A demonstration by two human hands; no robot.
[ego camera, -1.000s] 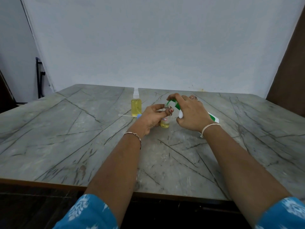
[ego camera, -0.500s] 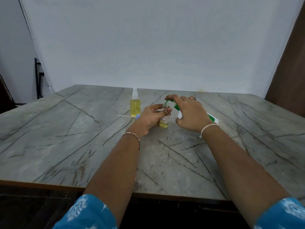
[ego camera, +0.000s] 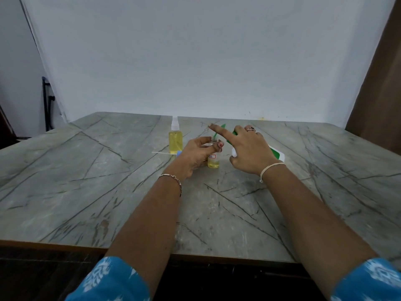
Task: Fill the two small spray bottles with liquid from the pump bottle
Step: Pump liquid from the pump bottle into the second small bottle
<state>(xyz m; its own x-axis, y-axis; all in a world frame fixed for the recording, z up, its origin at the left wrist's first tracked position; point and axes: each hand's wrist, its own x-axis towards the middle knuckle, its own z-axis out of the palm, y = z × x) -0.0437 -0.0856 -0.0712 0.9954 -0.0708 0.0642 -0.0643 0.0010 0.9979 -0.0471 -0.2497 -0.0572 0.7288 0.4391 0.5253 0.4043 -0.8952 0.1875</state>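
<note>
A small open spray bottle (ego camera: pixel 213 162), part full of yellow liquid, stands upright on the marble table (ego camera: pixel 86 192). My left hand (ego camera: pixel 197 154) grips it around the neck. My right hand (ego camera: pixel 249 151) holds the white and green pump bottle (ego camera: pixel 276 154), tilted, with its green spout (ego camera: pixel 218 132) over the small bottle's mouth. The index finger is lifted straight above the pump head. A second small spray bottle (ego camera: pixel 175 139), capped and full of yellow liquid, stands to the left behind.
A loose sprayer top with a blue collar (ego camera: pixel 179 153) and a thin white tube (ego camera: pixel 161 152) lies on the table beside the capped bottle. A white backdrop hangs behind the table. A black stand (ego camera: pixel 46 103) is at far left.
My right index finger has lifted off the pump head and now points straight out; before it was pressed down on it. The left hand and both small bottles stay put.
</note>
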